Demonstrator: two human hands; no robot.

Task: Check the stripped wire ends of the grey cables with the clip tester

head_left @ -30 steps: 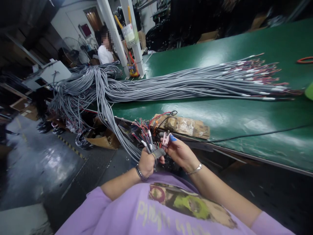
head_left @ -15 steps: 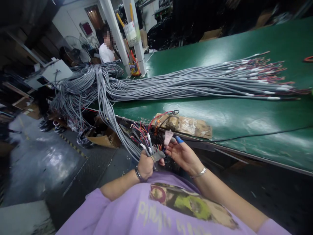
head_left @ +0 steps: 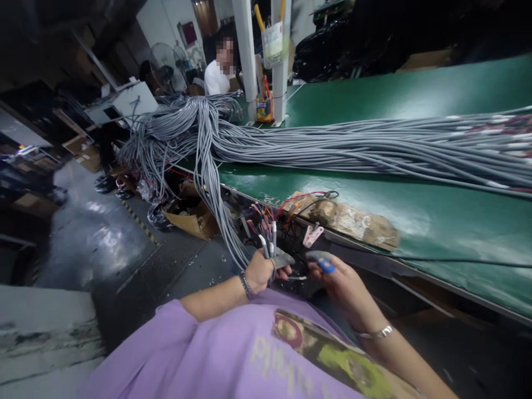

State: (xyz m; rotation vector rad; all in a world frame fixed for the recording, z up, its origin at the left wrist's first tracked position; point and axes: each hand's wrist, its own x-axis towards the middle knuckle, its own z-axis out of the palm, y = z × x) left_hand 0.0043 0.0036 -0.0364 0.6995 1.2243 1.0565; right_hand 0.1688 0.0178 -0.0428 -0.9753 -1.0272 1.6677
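Note:
My left hand is closed around a bunch of grey cables. Their stripped ends, with white sleeves and coloured wires, stick up above the fist. A grey covering sits on the thumb. My right hand is just to the right, its fingers drawn together, with a blue finger cover and a grey one. Between the two hands a thin wire end shows. Whether the right fingers pinch anything I cannot make out. A pink clip is at the bench edge above the hands.
A long bundle of grey cables lies across the green bench. A taped wooden block lies by its front edge. An open cardboard box is on the floor at left. Behind the bench, a person is near white posts.
The view has swung left, so the scene sits further right. My right hand has moved away from the pink clip, its fingers now closer together. My left hand still holds the cables.

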